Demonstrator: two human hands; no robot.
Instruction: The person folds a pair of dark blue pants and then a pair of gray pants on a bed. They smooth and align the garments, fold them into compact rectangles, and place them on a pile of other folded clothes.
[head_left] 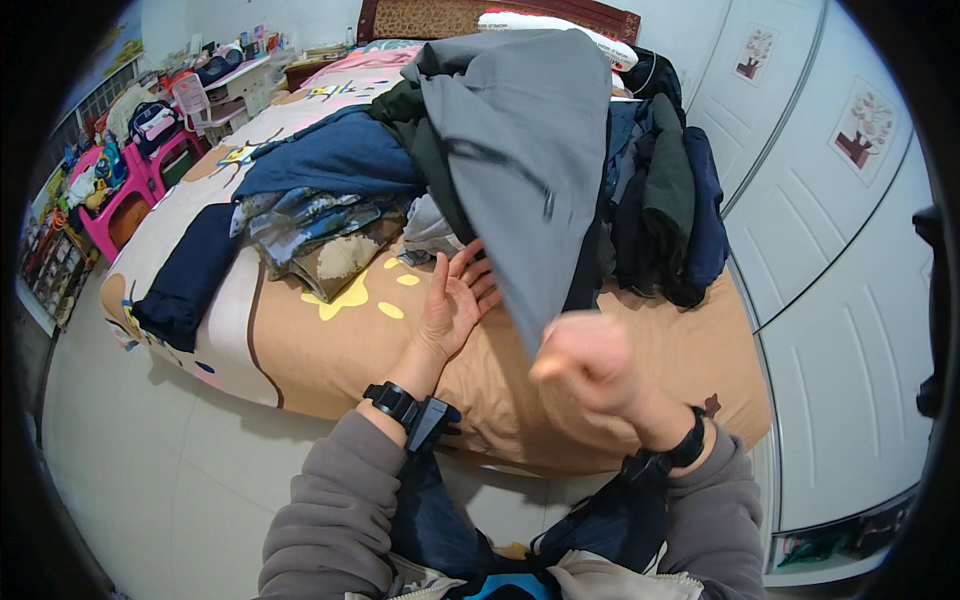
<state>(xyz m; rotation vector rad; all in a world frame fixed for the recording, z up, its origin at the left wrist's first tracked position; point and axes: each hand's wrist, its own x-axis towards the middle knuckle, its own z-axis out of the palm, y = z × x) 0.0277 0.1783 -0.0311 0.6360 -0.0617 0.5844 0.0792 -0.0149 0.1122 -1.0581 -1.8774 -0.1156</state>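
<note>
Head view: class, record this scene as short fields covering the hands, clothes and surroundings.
Left hand: open, palm showing, fingers at the left edge of the grey garment
Right hand: blurred, fist closed on the grey garment's pointed lower end
Surface: bed with patterned cover
Clothes, left: blue garment above camouflage clothes; navy garment farther left
Clothes, right: dark green garment
Far left: pink chair
Far right: white doors

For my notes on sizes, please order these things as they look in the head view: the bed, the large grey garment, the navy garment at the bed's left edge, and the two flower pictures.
1. Bed
2. Large grey garment
3. Navy garment
4. Nearer flower picture
5. Farther flower picture; their real sizes may match.
</note>
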